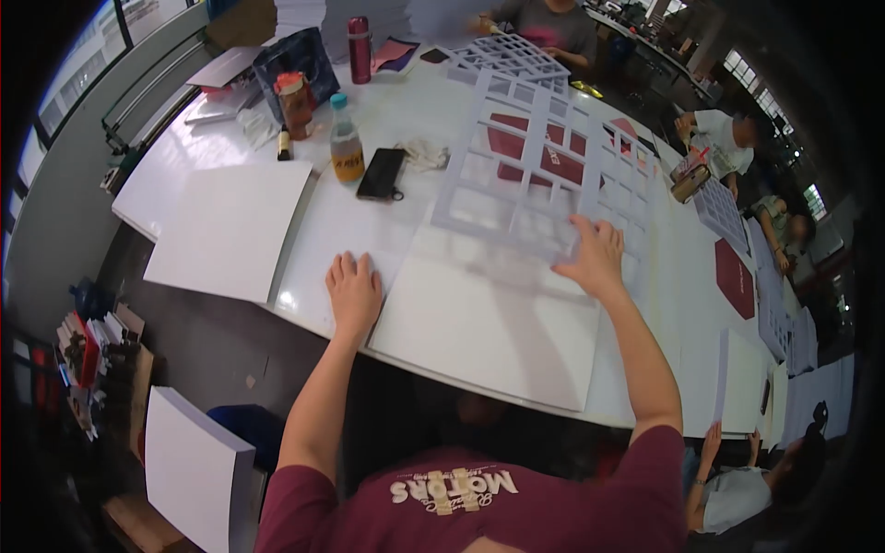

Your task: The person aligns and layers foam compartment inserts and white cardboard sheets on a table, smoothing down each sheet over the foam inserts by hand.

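My left hand (pixel 354 293) rests on the table near its front edge, fingers apart, just left of a large white board (pixel 489 332). My right hand (pixel 597 256) has its thumb and fingers around the near right corner of a white lattice frame (pixel 524 175), which is tilted above the board's far part. Its openings show dark red pieces (pixel 553 157) beyond. More white lattice (pixel 631 184) stands or lies just to the right of the frame; how the two meet is unclear.
On the white table (pixel 304 300) are a stack of white sheets (pixel 230 230), a phone (pixel 381 173), a drink bottle (pixel 347 143), a red flask (pixel 359 51) and a dark bag (pixel 300 69). A person (pixel 553 28) handles lattices opposite; other people sit at the right.
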`<state>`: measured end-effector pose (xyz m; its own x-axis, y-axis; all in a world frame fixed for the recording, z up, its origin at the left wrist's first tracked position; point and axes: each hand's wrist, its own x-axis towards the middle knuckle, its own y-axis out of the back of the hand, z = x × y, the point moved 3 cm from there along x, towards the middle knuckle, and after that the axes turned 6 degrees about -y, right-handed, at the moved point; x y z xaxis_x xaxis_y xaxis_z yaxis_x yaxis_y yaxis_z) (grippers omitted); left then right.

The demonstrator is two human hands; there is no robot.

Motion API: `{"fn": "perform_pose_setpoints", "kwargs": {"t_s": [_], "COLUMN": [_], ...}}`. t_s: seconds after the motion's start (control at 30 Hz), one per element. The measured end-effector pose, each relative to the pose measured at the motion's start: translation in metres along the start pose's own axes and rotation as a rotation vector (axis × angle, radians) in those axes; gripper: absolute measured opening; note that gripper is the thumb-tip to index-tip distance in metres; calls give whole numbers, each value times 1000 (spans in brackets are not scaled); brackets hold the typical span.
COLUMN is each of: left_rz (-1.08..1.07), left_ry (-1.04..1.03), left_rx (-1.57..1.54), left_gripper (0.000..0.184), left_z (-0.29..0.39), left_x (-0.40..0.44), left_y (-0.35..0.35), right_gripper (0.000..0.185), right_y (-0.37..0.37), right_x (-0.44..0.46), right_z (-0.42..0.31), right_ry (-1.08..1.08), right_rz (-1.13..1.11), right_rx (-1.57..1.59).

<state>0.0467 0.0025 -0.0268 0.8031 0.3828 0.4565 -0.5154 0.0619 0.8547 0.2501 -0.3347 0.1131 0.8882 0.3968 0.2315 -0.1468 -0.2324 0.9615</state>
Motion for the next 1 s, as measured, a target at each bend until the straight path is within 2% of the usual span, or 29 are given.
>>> {"fn": "perform_pose_setpoints", "kwargs": {"t_s": [0.17,0.3,0.4,0.5,0.6,0.7,0.73,0.83,0.87,0.9,1.0], "left_rz": [38,68,116,105,10,-29,-48,-191,-209,-207,-261], "left_ry": [-6,42,74,202,255,148,160,179,0,-81,-173], "left_rx": [-40,-123,-276,-571,-716,-774,-708,-888,-620,-533,-286], "left_gripper": [37,32,26,25,27,30,32,44,50,54,65], "left_z": [-5,-12,-28,-41,-37,-48,-40,-42,-37,-27,-21], "left_x": [-2,-5,-7,-9,-18,-34,-40,-60,-69,-76,-96], "left_y": [-5,-5,-11,-16,-7,-16,-2,7,22,35,45], "right_gripper": [92,93,92,89,88,91,91,94,95,96,92], "right_y": [20,-3,-26,-37,-40,-47,-48,-29,-27,-25,-21], "right_x": [-146,-207,-215,-205,-197,-200,-203,-219,-227,-238,-279], "right_z": [-34,-52,-54,-57,-60,-56,-50,-26,-9,9,62], "right_ry": [85,120,160,155,181,199,189,116,29,-54,-280], "right_rz": [-136,-290,-272,-194,-133,-134,-127,32,78,123,182], "right_rx": [60,105,65,83,69,42,30,102,127,153,211]}}
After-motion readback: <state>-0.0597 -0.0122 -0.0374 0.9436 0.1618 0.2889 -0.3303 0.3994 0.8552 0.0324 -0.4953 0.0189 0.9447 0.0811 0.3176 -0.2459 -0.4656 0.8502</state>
